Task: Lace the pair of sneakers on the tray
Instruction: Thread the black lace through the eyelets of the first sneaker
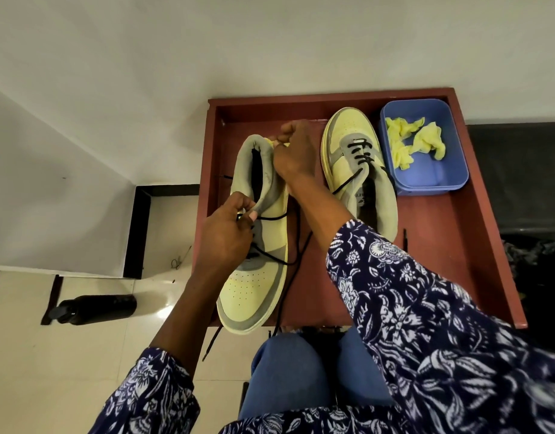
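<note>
Near sneaker mid-lacing; far sneaker partly laced, ends loose.

Left hand (229, 233) pinched on the black lace (271, 256) at the eyelets of the near sneaker (254, 289), at 7 o'clock on the tray (476, 245). Right hand (293, 151) closed on its collar. Far sneaker (348, 142) at 1 o'clock. Risk: the free lace end hangs off the 6 o'clock rim; a hard pull could draw it unevenly or out of an eyelet.
</note>
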Action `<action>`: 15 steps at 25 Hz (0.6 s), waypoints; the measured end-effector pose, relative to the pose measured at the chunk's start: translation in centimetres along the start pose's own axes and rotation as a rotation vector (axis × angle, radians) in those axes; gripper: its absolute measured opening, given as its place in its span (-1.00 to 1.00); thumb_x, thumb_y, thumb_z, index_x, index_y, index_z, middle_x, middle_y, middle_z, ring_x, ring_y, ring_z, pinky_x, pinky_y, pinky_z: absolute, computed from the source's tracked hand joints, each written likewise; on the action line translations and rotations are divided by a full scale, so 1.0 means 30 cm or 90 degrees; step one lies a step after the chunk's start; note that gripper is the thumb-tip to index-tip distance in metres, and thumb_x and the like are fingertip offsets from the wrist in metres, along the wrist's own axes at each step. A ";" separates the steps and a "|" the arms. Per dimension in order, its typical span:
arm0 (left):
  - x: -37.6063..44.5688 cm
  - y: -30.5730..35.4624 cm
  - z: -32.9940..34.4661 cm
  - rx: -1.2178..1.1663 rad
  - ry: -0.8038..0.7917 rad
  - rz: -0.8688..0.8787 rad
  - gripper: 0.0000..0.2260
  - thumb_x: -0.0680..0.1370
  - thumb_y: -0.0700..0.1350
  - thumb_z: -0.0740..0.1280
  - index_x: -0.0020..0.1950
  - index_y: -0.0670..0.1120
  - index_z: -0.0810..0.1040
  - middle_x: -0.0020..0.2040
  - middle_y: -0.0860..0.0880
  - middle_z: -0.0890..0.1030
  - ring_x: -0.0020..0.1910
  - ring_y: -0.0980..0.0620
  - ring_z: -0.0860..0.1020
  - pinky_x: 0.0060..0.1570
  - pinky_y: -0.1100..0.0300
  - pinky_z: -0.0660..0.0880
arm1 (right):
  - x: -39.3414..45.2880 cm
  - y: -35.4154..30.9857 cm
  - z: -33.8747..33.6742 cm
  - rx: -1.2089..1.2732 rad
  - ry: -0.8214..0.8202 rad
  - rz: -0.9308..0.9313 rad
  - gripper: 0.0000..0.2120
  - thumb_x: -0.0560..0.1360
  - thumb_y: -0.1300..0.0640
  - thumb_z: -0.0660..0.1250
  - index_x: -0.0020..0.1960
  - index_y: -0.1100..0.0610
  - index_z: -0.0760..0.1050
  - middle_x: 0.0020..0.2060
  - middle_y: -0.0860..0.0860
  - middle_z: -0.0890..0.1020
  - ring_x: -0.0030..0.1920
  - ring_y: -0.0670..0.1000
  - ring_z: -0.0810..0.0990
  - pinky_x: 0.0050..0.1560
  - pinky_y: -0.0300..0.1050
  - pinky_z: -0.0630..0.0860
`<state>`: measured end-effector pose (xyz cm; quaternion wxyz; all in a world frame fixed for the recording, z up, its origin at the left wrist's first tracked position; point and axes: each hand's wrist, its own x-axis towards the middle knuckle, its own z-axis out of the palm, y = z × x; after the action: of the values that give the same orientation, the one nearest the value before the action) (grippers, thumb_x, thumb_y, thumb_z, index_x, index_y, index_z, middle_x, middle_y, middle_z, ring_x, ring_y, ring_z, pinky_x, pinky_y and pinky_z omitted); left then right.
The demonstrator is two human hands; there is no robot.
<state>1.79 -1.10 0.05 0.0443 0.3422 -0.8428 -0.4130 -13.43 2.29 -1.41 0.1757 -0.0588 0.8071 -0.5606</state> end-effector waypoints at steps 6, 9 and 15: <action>-0.009 -0.014 0.022 -0.006 0.028 0.009 -0.93 0.59 -0.15 0.20 0.00 -0.08 0.46 -0.11 -0.06 0.57 -0.28 0.13 0.48 -0.42 0.32 0.37 | -0.080 0.063 -0.014 0.031 0.059 -0.030 -0.81 0.48 0.36 0.23 0.09 0.28 0.42 -0.11 -0.02 0.48 -0.10 -0.08 0.43 -0.27 -0.45 0.30; -0.010 -0.013 0.025 -0.013 0.029 0.009 -0.95 0.59 -0.15 0.20 -0.01 -0.07 0.45 -0.12 -0.07 0.57 -0.28 0.08 0.49 -0.40 0.30 0.38 | -0.175 0.109 -0.016 0.046 0.104 -0.017 -0.85 0.49 0.31 0.27 0.06 0.27 0.42 -0.08 0.05 0.58 -0.10 -0.07 0.48 -0.24 -0.42 0.31; -0.015 -0.012 0.016 -0.013 0.000 0.011 -0.96 0.60 -0.13 0.19 -0.04 0.00 0.39 -0.12 -0.04 0.57 -0.20 0.00 0.54 -0.33 0.20 0.47 | -0.307 0.184 -0.045 0.053 0.080 -0.011 -0.76 0.46 0.34 0.29 -0.06 0.05 0.32 -0.03 0.05 0.61 -0.01 -0.01 0.59 0.02 -0.11 0.50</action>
<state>2.15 -0.64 -0.43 0.0515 0.3342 -0.8417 -0.4210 -4.76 8.19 -4.10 0.1224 -0.0233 0.7918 -0.5980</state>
